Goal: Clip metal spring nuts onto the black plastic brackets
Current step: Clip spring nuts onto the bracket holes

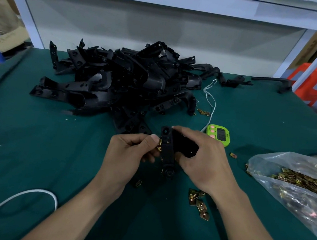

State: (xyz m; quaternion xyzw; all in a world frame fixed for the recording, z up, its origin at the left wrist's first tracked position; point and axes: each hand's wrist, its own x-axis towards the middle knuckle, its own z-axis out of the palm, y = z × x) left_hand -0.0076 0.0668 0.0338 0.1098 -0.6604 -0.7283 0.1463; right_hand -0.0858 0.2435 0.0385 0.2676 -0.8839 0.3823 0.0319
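A black plastic bracket [166,154] stands upright between my hands above the green table. My right hand [200,160] grips its right side, fingers wrapped over the top. With thumb and fingers, my left hand [130,152] pinches a brass-coloured spring nut [159,144] against the bracket's left edge. Another nut shows at the bracket's lower end [162,172]. Several loose spring nuts [199,203] lie on the table below my right wrist. One more nut [138,182] lies under my left hand.
A big heap of black brackets [122,80] fills the middle back of the table. A clear plastic bag of spring nuts [296,186] lies at the right. A green timer [219,135] sits behind my right hand. A white cable [16,198] curves at the front left.
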